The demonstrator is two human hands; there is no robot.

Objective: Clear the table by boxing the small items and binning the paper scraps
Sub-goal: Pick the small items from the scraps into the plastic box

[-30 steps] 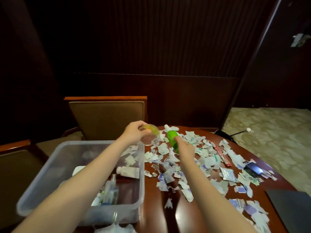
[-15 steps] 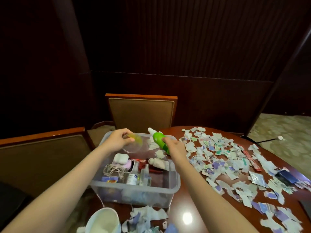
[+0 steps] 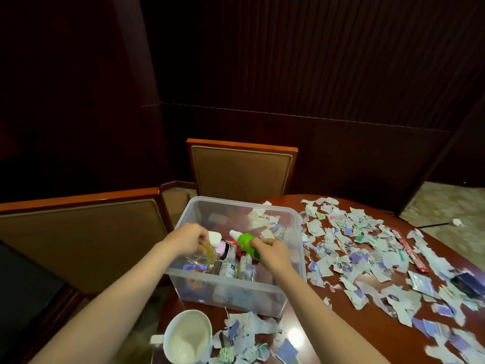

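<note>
Head view, looking down: both hands were inside a clear plastic box (image 3: 236,283) at the near left of a dark wooden surface (image 3: 304,321). The left hand (image 3: 187,240) pinched a small clear round container (image 3: 203,256), yellowish on one side, low over the box's left part. The right hand (image 3: 274,252) curled around a green spray bottle (image 3: 246,244), tilted with its white nozzle pointing away, above small bottles (image 3: 231,264) lying in the box. Torn paper scraps (image 3: 367,248) covered the surface to the right, not yet binned. To do this well, each item should probably be lowered into a free gap and let go only once it rested, so nothing beneath got knocked over.
</note>
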